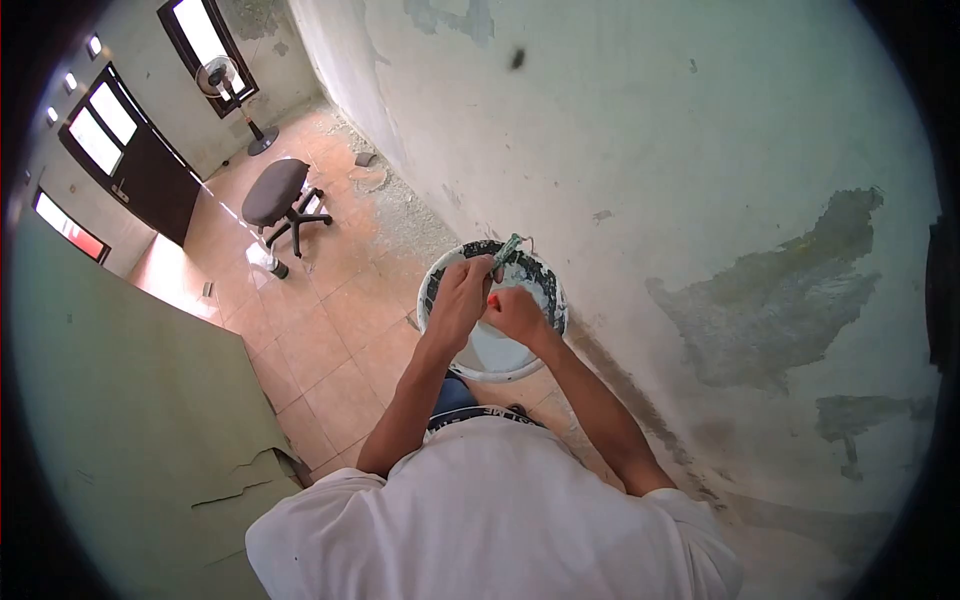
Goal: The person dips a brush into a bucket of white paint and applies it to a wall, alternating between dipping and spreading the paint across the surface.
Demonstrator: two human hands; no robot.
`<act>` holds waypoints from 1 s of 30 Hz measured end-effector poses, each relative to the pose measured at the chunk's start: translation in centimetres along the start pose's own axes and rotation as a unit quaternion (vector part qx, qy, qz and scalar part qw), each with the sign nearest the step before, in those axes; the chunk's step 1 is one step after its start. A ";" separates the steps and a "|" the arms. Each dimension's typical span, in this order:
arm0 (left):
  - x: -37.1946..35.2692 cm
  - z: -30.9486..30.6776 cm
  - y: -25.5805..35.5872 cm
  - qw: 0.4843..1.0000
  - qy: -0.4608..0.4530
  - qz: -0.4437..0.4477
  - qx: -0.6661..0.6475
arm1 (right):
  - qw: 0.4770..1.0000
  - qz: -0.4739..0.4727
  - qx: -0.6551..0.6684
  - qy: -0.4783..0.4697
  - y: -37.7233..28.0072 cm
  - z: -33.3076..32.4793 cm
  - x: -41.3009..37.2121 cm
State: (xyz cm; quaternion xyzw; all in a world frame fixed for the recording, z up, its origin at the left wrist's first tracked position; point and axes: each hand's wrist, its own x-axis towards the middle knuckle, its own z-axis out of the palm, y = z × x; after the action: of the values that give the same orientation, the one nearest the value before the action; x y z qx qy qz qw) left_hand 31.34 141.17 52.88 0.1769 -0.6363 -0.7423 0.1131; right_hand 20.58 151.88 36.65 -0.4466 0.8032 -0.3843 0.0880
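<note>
Both hands are over a round white bucket [424, 300] whose inside is smeared with dark and whitish paint-like material. My left hand [462, 295] is closed around a narrow green piece [508, 250] with a thin bent wire at its far end, which looks like part of a small paint roller. Right beside it, my right hand [515, 312] is curled into a fist. A small red bit [492, 301] shows at its finger side; I cannot tell what the fist holds. Pale liquid or paste [500, 352] lies in the bucket below the hands.
A patchy plastered wall [620, 200] rises close on the right. Debris [400, 215] lies along its foot on the tiled floor [335, 345]. Farther off are an office stool [278, 195], a standing fan [225, 85] and a dark door [150, 180]. A cracked wall section [160, 420] stands left.
</note>
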 end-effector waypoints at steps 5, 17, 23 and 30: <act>-0.2 -0.1 0.0 0.999 -0.001 -0.030 -0.013 | 0.968 0.150 0.156 0.126 -1.6 -6.5 -5.0; -1.6 1.2 -2.1 0.998 0.033 -0.049 -0.008 | 0.916 0.171 0.249 0.264 0.4 -4.7 -18.1; -1.9 2.2 -2.8 0.997 0.053 -0.038 0.042 | 0.930 0.155 0.201 0.267 -1.7 -4.3 -18.6; -2.4 3.8 -4.3 0.997 0.018 -0.076 0.021 | 0.915 0.200 0.245 0.252 1.0 -4.2 -21.1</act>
State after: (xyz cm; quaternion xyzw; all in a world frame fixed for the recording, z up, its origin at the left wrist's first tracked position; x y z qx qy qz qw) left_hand 32.25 146.30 49.43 0.2404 -0.6345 -0.7318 0.0642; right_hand 30.26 170.97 34.57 -0.1295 0.7523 -0.6428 0.0647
